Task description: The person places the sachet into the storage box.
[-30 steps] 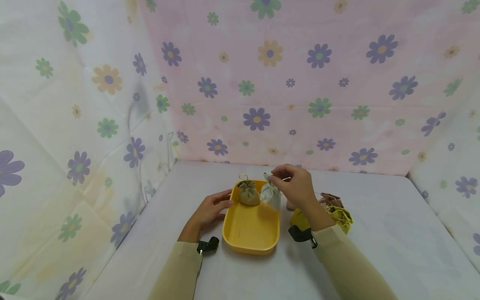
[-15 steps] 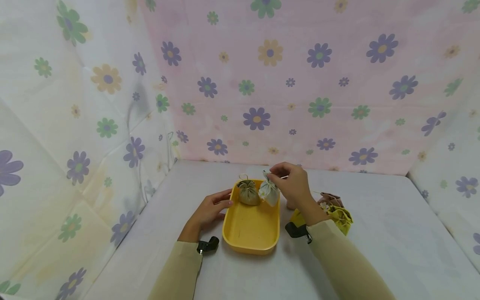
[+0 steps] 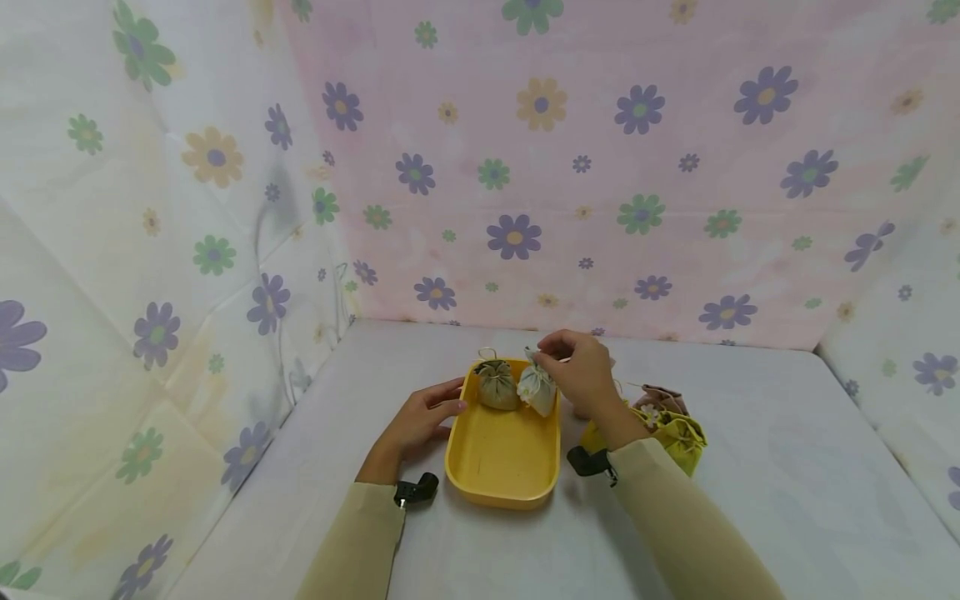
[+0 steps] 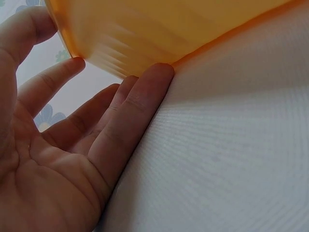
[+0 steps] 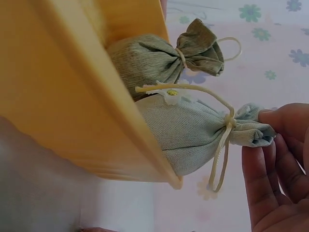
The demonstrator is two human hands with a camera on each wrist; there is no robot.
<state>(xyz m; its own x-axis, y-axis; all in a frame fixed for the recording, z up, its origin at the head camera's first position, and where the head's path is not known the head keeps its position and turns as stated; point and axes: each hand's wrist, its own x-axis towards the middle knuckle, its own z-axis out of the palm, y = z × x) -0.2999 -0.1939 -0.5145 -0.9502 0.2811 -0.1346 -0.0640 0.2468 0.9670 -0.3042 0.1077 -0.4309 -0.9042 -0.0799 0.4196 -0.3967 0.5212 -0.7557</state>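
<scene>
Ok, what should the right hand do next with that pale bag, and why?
Probably ease the pale bag down and let go: the right hand pinches its top, its lower part is inside the tray beside the olive bag, and the left hand touches the tray's side.

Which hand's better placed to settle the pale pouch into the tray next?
Probably the right hand: it pinches the pale pouch by its gathered top. The left hand touches the outside of the yellow tray, away from the pouch.

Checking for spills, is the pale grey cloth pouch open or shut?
Tied shut: the pouch has thin cream cord knotted around its neck.
</scene>
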